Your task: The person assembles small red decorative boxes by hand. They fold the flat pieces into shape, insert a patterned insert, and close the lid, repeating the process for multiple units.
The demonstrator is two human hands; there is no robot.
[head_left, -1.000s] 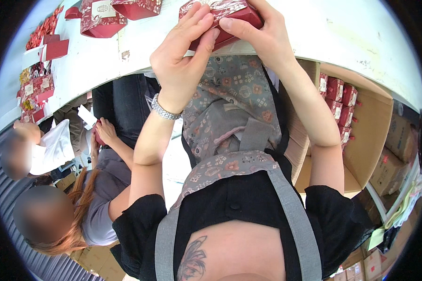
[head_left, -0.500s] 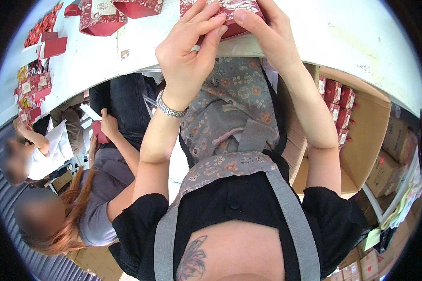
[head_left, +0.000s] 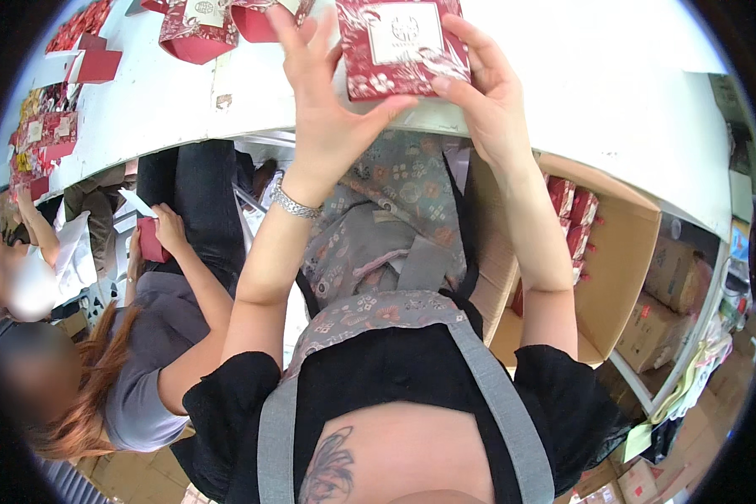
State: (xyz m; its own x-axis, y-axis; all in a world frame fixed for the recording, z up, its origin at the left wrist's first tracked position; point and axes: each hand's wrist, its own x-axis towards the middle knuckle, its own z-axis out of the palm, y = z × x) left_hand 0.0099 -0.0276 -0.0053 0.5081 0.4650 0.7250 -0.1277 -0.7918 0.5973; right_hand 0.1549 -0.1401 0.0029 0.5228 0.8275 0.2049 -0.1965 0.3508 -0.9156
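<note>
A red gift box [head_left: 364, 77] with a white floral pattern and a cream label is held over the white table's near edge. My right hand [head_left: 489, 92] grips its right side, with the thumb on the front face and fingers behind the edge. On the box's left, my left hand [head_left: 332, 105] has its fingers spread and thumb stretched out, apart from the front face; whether a fingertip touches the left edge is unclear. Two more patterned red boxes, one [head_left: 195, 38] and another [head_left: 256, 25] beside it, stand on the table to the left with their red undersides showing.
An open cardboard carton [head_left: 617, 269] holding several small red boxes [head_left: 575, 210] stands below the table at my right. On the white table [head_left: 596, 92], red pieces [head_left: 98, 65] lie far left. A co-worker [head_left: 155, 336] at my left handles a red box [head_left: 153, 239].
The box has tipped up so its labelled face shows. My left hand has opened and drawn leftward off the top, while my right hand keeps its hold.
</note>
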